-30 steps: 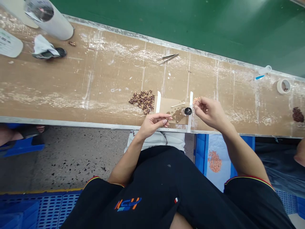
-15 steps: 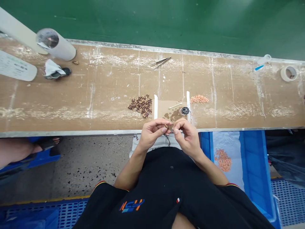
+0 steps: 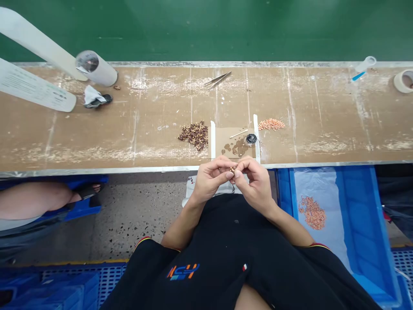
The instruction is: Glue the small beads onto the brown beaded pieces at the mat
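Item: tiny brown-and-brass component (image 3: 232, 169), pinched between left hand (image 3: 209, 181) and right hand (image 3: 254, 185), both grips narrow; judged light, rigid, easily dropped; best held at its sides.

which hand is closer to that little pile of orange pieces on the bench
Right. The right hand sits below and slightly left of the orange pile. The left hand is farther left, beyond the cardboard pad. Neither touches it.
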Motion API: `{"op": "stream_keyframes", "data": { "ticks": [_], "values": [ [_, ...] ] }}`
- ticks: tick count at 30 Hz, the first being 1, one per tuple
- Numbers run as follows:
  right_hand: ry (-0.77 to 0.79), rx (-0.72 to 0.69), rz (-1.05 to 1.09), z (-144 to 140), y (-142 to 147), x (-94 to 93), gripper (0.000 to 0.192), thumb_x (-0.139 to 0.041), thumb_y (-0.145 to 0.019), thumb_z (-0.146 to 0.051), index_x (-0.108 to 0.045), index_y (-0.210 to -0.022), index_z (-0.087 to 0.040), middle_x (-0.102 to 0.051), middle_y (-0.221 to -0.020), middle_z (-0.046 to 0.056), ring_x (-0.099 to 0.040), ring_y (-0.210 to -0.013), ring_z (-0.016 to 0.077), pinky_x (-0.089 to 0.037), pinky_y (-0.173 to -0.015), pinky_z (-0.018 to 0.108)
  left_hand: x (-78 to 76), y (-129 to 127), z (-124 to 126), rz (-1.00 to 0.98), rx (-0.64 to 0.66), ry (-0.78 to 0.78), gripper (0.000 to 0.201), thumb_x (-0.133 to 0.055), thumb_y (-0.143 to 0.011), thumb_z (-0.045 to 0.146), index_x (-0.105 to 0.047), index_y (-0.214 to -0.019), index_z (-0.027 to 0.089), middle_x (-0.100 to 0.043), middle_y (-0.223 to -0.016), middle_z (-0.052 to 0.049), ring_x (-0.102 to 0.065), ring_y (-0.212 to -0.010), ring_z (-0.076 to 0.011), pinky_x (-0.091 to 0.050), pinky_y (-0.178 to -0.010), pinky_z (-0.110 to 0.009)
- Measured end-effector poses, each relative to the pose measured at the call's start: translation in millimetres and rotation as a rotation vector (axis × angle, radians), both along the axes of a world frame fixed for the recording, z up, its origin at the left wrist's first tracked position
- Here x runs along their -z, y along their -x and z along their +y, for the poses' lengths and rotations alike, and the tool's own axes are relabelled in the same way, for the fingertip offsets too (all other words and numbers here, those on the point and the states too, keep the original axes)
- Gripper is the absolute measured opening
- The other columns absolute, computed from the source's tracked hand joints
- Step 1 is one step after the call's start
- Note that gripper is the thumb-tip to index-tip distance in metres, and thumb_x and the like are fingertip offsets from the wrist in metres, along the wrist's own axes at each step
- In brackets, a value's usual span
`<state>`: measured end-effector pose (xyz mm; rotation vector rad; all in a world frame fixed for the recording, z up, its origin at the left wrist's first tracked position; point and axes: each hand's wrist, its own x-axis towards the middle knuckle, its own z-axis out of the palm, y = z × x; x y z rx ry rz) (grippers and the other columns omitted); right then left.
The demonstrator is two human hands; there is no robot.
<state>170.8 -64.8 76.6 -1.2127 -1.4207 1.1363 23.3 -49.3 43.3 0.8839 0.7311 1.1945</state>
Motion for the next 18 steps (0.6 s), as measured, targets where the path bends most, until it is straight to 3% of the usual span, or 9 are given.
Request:
{"op": "stream_keyframes", "data": {
  "ticks": [9, 13, 18],
  "values": [
    [-0.015, -0.037, -0.029, -17, -8, -4.9, 0.013, -0.062, -0.089, -0.026, -0.055, -0.079, -0.025, -0.059, -0.077, 0.000, -0.058, -0.068, 0.0160, -0.048, -0.063, 0.032, 2.5, -1, -22, 0.059, -0.008, -0.025, 0.026, -0.094, -0.078, 0.047, -0.088, -0.094, 0.027, -0.070, -0.083, -0.003, -0.066, -0.068, -0.0131, -0.058, -0.061, -0.028],
    [0.022, -0.110, -0.016, -20, -13, -7.4, 0.013, -0.062, -0.086, -0.022, -0.055, -0.075, -0.024, -0.060, -0.076, 0.000, -0.054, -0.066, 0.0141, -0.045, -0.061, 0.029, -0.5, 3, -28, 0.104, -0.033, -0.128, 0.017, -0.093, -0.081, 0.037, -0.089, -0.098, 0.032, -0.071, -0.085, -0.003, -0.068, -0.069, -0.0119, -0.058, -0.059, -0.024],
    [0.163, -0.253, 0.078, -20, -18, -7.6, 0.016, -0.065, -0.086, -0.031, -0.056, -0.075, -0.022, -0.063, -0.081, 0.001, -0.056, -0.072, 0.0142, -0.045, -0.064, 0.028, -11.7, 13, -33, 0.268, -0.069, -0.324, 0.017, -0.090, -0.085, 0.030, -0.088, -0.101, 0.035, -0.073, -0.080, -0.002, -0.070, -0.067, -0.0113, -0.059, -0.057, -0.022]
  ]
}}
